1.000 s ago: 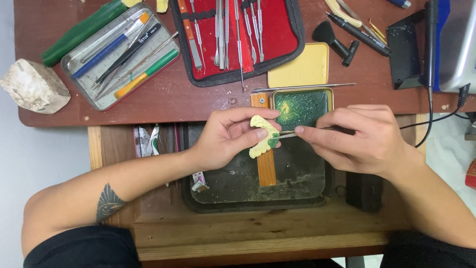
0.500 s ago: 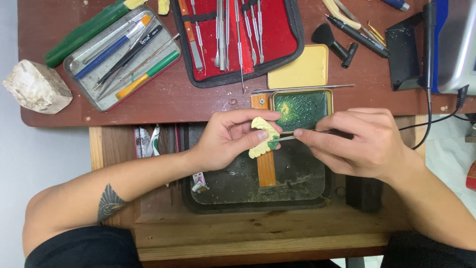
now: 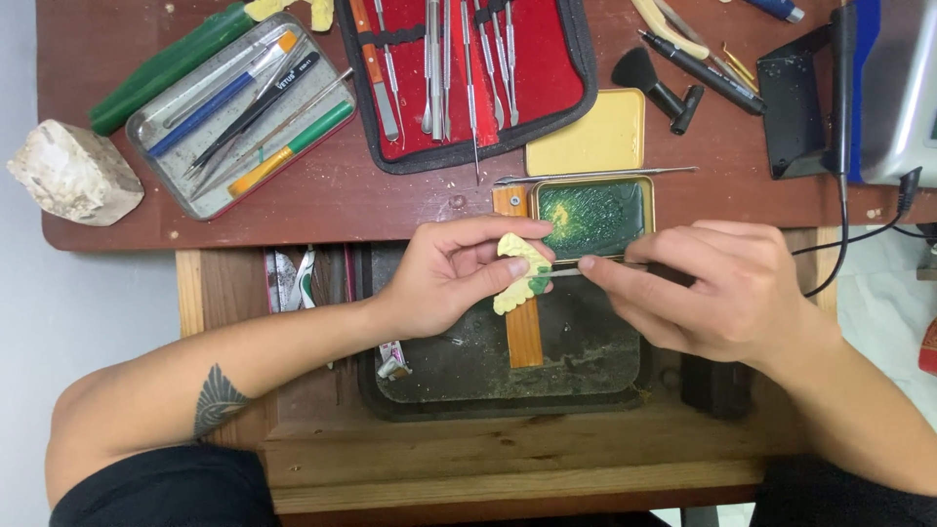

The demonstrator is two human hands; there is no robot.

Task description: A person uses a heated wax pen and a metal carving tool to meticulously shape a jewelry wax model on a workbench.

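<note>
We're looking straight down at a reddish-brown wooden bench point(image 3: 293, 210) with a lighter wood ledge under it, pale floor showing on the left. A dark tray point(image 3: 586, 366) sits in the ledge, crossed by an upright orange wooden peg point(image 3: 524, 332).

The left hand point(image 3: 454, 278) has its grip closed on a small yellow-and-green wax piece point(image 3: 522, 273), thumb and fingers pinching it just above the peg. Its long axis runs roughly up-down, tilted a bit, top end toward the tin. The right hand point(image 3: 727, 288) is clenched around a thin metal tool point(image 3: 566, 272) that lies about horizontal, tip pointing left and touching the piece.

Containers: a small open tin point(image 3: 593, 217) right behind the hands holds smeared green wax with a yellowish patch, its yellow lid point(image 3: 588, 139) lying just behind. A red-lined tool roll point(image 3: 468, 68) is open with a row of metal picks. A grey metal tray point(image 3: 239, 112) on the left holds pens and brushes, with a green tube point(image 3: 171, 66) beside it and a pale chunk of stone point(image 3: 73, 174) near the bench's corner.
</note>
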